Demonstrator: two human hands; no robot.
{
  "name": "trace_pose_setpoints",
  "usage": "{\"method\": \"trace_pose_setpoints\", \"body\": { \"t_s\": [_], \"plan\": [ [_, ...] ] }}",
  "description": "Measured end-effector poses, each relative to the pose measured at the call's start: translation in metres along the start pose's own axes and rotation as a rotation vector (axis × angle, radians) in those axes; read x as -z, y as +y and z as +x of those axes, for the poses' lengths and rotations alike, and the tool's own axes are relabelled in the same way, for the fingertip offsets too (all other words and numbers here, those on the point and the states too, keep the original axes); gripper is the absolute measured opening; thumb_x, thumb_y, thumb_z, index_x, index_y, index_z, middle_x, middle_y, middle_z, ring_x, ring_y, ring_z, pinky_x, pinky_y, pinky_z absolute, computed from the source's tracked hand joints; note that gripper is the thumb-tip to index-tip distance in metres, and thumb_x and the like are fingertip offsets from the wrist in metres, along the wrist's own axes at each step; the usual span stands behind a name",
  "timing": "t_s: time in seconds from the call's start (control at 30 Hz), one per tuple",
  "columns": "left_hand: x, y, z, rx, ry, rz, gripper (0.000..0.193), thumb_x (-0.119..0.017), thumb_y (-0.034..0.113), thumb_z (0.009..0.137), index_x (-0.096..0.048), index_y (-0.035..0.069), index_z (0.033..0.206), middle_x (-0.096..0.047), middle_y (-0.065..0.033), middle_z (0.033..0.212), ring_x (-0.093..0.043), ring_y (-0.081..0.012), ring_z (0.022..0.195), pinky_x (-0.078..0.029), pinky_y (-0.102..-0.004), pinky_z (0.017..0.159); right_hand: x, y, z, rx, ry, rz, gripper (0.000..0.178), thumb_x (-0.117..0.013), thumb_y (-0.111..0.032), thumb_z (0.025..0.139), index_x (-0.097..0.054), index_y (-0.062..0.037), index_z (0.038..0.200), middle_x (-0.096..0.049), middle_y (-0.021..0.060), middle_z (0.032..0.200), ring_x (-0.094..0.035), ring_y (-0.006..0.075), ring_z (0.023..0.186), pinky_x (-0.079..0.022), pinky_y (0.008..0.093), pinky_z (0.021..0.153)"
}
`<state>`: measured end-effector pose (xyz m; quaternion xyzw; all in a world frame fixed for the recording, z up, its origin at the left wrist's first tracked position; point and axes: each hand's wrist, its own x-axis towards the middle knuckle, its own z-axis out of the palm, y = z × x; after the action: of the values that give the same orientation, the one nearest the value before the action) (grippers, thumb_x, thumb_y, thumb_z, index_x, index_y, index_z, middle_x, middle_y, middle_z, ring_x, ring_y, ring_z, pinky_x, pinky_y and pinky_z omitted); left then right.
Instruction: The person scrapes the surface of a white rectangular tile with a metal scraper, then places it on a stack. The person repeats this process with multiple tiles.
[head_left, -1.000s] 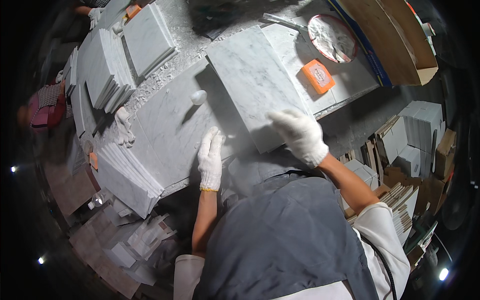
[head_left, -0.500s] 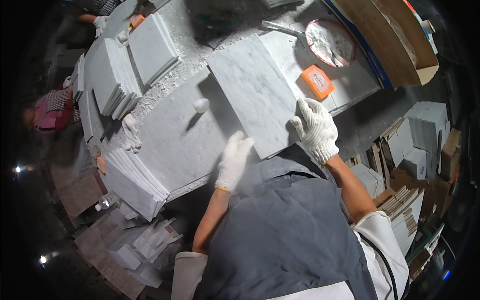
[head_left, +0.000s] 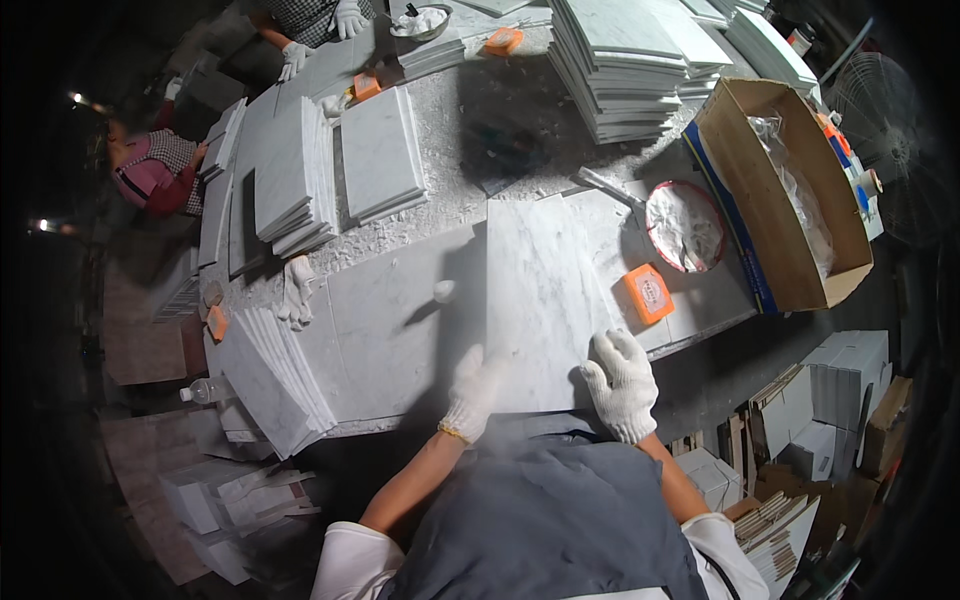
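A rectangular white marble tile with grey veins is tilted up off the worktable and casts a shadow to its left. At its left edge, near the bottom, is my left hand, in a white knitted glove blurred by motion. Closed on the opposite edge is my right hand, gloved the same way, thumb and fingers against the tile. To the left, a small white rounded lump rests on a flat marble slab. An orange block lies just beyond my right hand, below a red-rimmed bowl of white powdery material.
Tile stacks stand at the far side, left and near left. A cardboard box sits right of the bowl. A loose glove lies left. Co-workers' hands and a person in red are at far left.
The view has lifted, showing more of the far table. The tile has turned to point more straight away from me, with my hands still at its two edges.
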<state>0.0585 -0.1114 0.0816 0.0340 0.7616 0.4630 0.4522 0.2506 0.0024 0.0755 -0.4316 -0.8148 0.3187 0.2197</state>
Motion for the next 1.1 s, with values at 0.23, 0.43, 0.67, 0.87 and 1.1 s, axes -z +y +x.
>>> {"method": "trace_pose_setpoints", "body": {
  "t_s": [0.23,0.43,0.67,0.87,1.1],
  "plan": [
    [-0.004,0.022,-0.017,0.023,0.091,0.06,0.034,-0.063,0.032,0.102,-0.067,0.0,0.112,-0.067,-0.0065,0.092,-0.058,-0.015,0.085,-0.049,-0.0327,0.081,-0.015,0.012,-0.007,-0.348,-0.165,0.899,0.043,-0.076,-0.014,0.088,-0.064,0.0039,0.126,-0.067,0.0143,0.113,-0.068,0.0274,0.098,-0.055,0.0369,0.082],
    [-0.013,0.052,-0.035,-0.105,0.071,0.026,0.032,-0.064,0.031,0.102,-0.069,0.001,0.109,-0.069,-0.0036,0.095,-0.058,-0.0094,0.089,-0.048,-0.0271,0.083,0.0,0.017,0.013,-0.444,-0.446,1.051,0.046,-0.075,-0.016,0.087,-0.059,-0.0066,0.129,-0.063,0.0106,0.111,-0.061,0.0259,0.104,-0.052,0.0395,0.09],
    [-0.023,0.076,0.016,-0.554,0.087,-0.077,0.038,-0.055,0.033,0.109,-0.067,-0.001,0.123,-0.073,-0.0069,0.108,-0.065,-0.0147,0.1,-0.05,-0.027,0.093,0.069,-0.014,0.111,-0.335,-0.397,1.081,0.056,-0.077,-0.023,0.089,-0.054,0.0033,0.132,-0.068,0.0065,0.103,-0.067,0.0154,0.092,-0.058,0.0371,0.079],
    [-0.065,0.069,0.083,-1.17,0.175,0.58,0.044,-0.064,0.035,0.099,-0.061,0.002,0.127,-0.067,-0.018,0.115,-0.062,-0.0344,0.11,-0.046,-0.0481,0.101,0.122,-0.034,0.238,-0.09,-0.272,1.256,0.045,-0.072,-0.023,0.096,-0.056,0.006,0.127,-0.07,0.0144,0.108,-0.072,0.0202,0.092,-0.061,0.0357,0.077],
    [-0.092,0.029,0.112,-1.275,0.056,1.275,0.058,-0.053,0.047,0.099,-0.055,0.009,0.142,-0.051,-0.015,0.149,-0.037,-0.0316,0.146,-0.021,-0.0556,0.125,0.154,0.001,0.393,-0.135,-0.263,1.135,0.029,-0.072,-0.018,0.097,-0.065,0.0005,0.117,-0.071,0.0087,0.104,-0.072,0.0183,0.088,-0.063,0.0333,0.079]
  ]
}}
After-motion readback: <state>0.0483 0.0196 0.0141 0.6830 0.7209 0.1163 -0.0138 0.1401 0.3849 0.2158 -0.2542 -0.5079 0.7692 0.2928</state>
